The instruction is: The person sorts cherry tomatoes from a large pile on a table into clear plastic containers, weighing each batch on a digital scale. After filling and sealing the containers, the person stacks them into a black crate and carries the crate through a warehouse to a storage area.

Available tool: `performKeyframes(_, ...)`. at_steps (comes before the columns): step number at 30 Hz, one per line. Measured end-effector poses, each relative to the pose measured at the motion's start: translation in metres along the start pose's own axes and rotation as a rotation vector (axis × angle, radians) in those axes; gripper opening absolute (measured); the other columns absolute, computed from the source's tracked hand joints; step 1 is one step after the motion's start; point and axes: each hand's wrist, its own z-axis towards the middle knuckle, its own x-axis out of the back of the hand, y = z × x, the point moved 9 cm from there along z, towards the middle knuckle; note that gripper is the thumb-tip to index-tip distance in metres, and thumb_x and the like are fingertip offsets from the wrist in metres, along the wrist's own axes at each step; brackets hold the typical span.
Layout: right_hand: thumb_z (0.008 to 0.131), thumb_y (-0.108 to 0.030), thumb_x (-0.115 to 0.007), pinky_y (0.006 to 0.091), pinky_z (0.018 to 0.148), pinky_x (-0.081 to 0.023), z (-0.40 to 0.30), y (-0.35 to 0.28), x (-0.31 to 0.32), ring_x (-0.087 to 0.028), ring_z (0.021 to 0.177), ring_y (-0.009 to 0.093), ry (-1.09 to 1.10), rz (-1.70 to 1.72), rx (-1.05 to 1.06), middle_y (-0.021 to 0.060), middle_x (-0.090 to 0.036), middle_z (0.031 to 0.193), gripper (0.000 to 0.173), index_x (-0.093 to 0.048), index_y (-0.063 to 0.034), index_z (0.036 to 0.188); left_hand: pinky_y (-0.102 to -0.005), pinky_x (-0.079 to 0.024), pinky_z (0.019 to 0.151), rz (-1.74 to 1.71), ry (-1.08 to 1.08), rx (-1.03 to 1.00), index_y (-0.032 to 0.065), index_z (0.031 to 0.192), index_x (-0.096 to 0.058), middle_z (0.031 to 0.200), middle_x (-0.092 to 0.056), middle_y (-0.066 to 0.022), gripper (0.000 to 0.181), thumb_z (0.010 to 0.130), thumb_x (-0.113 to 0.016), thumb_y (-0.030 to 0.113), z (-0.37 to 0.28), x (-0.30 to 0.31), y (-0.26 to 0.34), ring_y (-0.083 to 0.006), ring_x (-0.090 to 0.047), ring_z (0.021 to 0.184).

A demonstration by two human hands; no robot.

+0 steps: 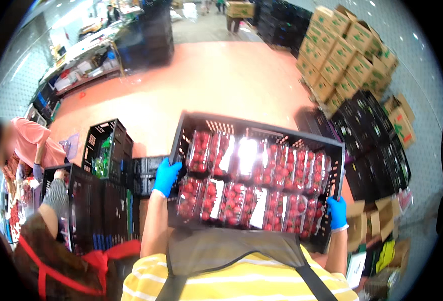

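A black plastic crate [261,129] is held in front of my body, slightly tilted in the view. Two rows of clear plastic punnets [281,165] with red fruit, possibly strawberries or cherry tomatoes, stand on edge in it, some with white labels. My left hand [167,176], in a blue glove, grips the crate's left end. At the right end my right hand [337,212], gloved the same, holds on too. The fingers of both hands are partly hidden by the crate's walls. Glare washes out part of the upper row.
Black crates [110,150], one with green packs, stand at left beside two people at work. Stacked cardboard boxes [341,56] and more black crates [379,158] line the right side. Open cartons [375,222] lie near my right arm. Orange floor [221,75] stretches ahead.
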Motion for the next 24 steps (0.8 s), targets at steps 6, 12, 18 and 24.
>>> performKeyframes(6, 0.079, -0.007, -0.057, 0.0220, 0.040, -0.036, 0.149, -0.099, -0.151, -0.047, 0.044, 0.010, -0.067, 0.032, 0.038, 0.0010, -0.052, 0.060, 0.003, -0.054, -0.0074, 0.079, -0.0282, -0.035, 0.041, -0.018, 0.090, -0.009, 0.0054, 0.083, -0.052, 0.060, -0.049, -0.0023, 0.020, 0.079, -0.066, 0.018, 0.200, 0.002, 0.037, -0.0104, -0.043, 0.047)
performKeyframes(12, 0.077, -0.007, -0.054, 0.0242, 0.033, -0.033, 0.301, -0.169, -0.252, -0.043, 0.038, 0.011, -0.086, 0.159, 0.013, 0.0014, -0.048, 0.054, 0.006, -0.054, -0.0106, 0.081, -0.0307, -0.047, 0.059, 0.111, 0.071, -0.048, 0.0006, 0.091, -0.057, 0.075, -0.058, -0.0079, 0.022, 0.078, -0.066, 0.016, 0.382, -0.026, 0.142, -0.0143, -0.056, 0.068)
performKeyframes(18, 0.075, -0.003, -0.052, 0.0237, 0.036, -0.033, 0.505, -0.221, -0.355, -0.042, 0.040, 0.009, -0.025, 0.081, 0.122, -0.0010, -0.047, 0.056, 0.008, -0.053, -0.0093, 0.078, -0.0314, -0.048, 0.065, 0.053, 0.038, -0.044, -0.0008, 0.096, -0.056, 0.084, -0.061, -0.0097, 0.025, 0.079, -0.065, 0.015, 0.593, -0.076, 0.188, -0.0158, -0.058, 0.075)
performKeyframes(24, 0.076, -0.003, -0.052, 0.0228, 0.036, -0.032, 0.679, -0.367, -0.499, -0.041, 0.040, 0.008, -0.119, 0.099, 0.119, -0.0010, -0.047, 0.056, 0.008, -0.051, -0.0097, 0.079, -0.0282, -0.044, 0.055, 0.037, 0.129, -0.091, 0.0024, 0.096, -0.056, 0.076, -0.057, -0.0059, 0.024, 0.080, -0.065, 0.018, 0.784, -0.079, 0.258, -0.0126, -0.052, 0.065)
